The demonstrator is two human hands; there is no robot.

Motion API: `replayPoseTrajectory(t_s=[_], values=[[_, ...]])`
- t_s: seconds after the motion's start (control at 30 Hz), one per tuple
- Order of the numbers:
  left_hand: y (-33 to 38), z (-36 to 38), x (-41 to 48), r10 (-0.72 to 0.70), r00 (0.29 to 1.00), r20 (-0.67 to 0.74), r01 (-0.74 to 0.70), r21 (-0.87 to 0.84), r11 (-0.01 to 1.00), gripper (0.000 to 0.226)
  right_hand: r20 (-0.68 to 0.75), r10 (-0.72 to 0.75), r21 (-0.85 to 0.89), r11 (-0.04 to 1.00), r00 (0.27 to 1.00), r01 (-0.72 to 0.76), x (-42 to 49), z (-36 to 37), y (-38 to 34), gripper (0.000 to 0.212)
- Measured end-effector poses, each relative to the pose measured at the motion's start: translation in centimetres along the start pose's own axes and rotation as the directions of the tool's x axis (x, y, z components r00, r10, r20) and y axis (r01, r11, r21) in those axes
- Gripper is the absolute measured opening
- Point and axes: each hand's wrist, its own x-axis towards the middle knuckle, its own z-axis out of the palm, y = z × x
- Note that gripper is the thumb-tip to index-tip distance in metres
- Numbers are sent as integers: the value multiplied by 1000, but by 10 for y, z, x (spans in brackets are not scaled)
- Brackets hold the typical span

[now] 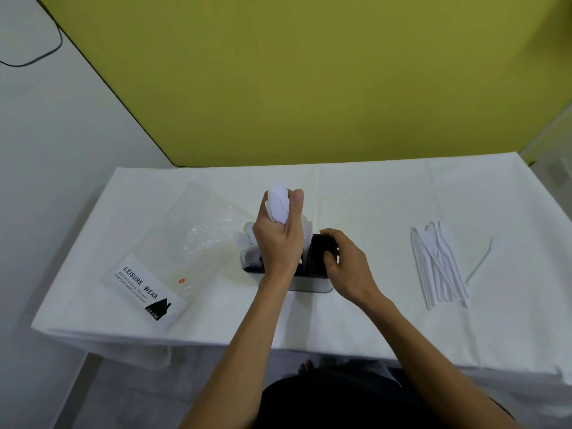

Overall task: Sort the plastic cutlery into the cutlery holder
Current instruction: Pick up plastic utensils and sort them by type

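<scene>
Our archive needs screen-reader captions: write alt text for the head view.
The left hand lowers a bundle of white plastic cutlery into a cutlery holder that the right hand steadies. White knives lie at right, a plastic bag at left.

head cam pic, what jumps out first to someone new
Mid-table, the left hand grips a bundle of white cutlery upright over the cutlery holder, which the right hand steadies. A pile of white knives lies to the right, a clear printed bag to the left.
</scene>
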Motion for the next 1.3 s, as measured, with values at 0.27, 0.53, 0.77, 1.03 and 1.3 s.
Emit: replayPoseTrajectory(t_s=[0.27,0.53,0.77,1.03,1.3], values=[[-7,5,-12,-21,1000,14,21,-3,1000,16,4,10,2,1000,1000,-10,4,2,0,41],[-9,4,-9,103,995,6,-103,153,983,13,11,0,1,1000,1000,0,3,2,0,40],[-12,6,-5,126,992,-25,-119,189,975,20,12,2,-24,1000,1000,-2,2,1,-1,39],[-11,3,-8,143,990,15,-143,208,968,20,-105,-98,-54,994,990,92,-11,-5,-9,38],[-19,-2,-3,187,980,71,-198,241,950,28,88,-74,-201,976,993,90,-10,0,-13,35]])
